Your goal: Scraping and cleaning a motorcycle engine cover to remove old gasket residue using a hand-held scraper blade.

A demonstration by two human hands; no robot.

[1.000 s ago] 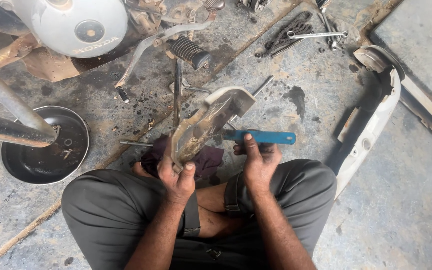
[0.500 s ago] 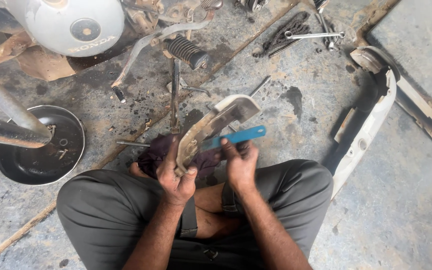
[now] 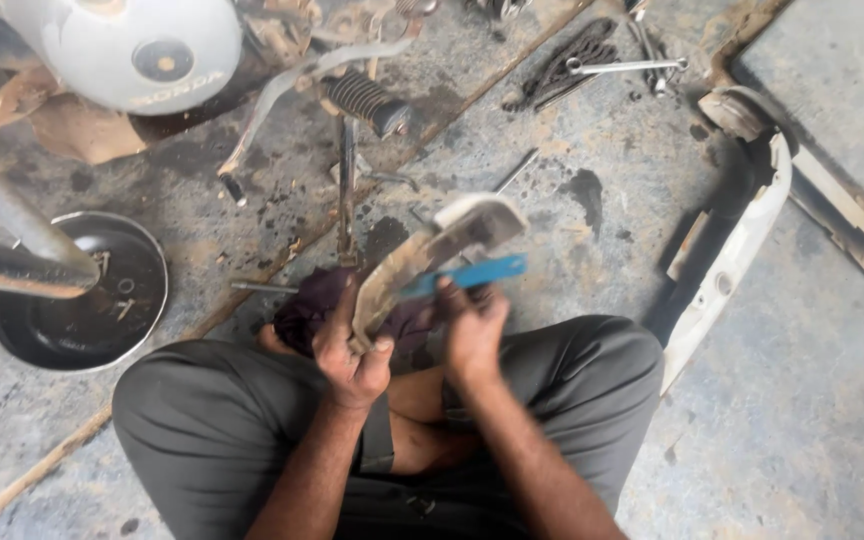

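A curved, dirt-caked metal cover is held tilted above a dark rag, over the concrete floor just ahead of the crossed legs. Its lower end is clasped by the left hand, fingers curled tight around it. A blue-handled tool is gripped in the right hand and laid against the cover. A black pan is seen well to the left, a white panel to the right.

Grey trousers, creased at knees; bare forearms, no sleeves; left hand, right hand ungloved.
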